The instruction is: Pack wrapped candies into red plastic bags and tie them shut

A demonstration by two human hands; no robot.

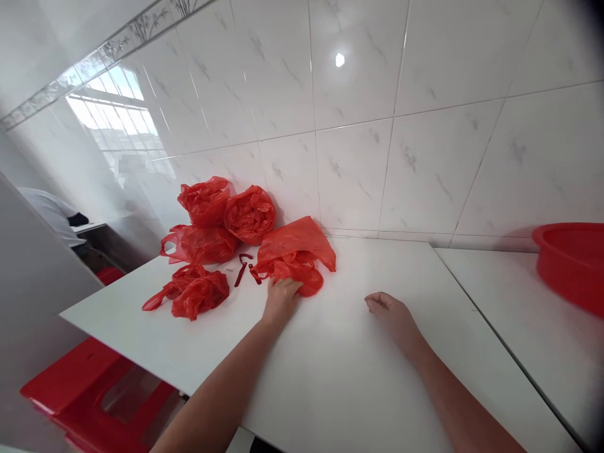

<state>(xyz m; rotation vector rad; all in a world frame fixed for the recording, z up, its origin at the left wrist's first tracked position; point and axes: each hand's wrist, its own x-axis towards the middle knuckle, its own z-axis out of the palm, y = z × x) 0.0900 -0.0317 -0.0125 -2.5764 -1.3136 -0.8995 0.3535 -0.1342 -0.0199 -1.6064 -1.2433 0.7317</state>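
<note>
Several red plastic bags lie on a white counter [330, 352] against a tiled wall. My left hand [281, 297] reaches to the nearest red bag [295, 255] and its fingers close on the bag's lower edge. My right hand [389, 313] rests on the bare counter to the right, fingers loosely curled, holding nothing. Two tied round bags [205, 200] [250, 214] sit by the wall, a flatter one [201, 244] lies before them, and a crumpled bag [198, 292] lies nearest the counter's left edge. A small red strip [241, 272] lies between the bags.
A red basin [570, 261] stands at the right on the adjoining counter. Red plastic stools or crates [94, 396] sit below the counter's left front edge. A grey panel [33, 283] rises at the left, with part of another person behind it.
</note>
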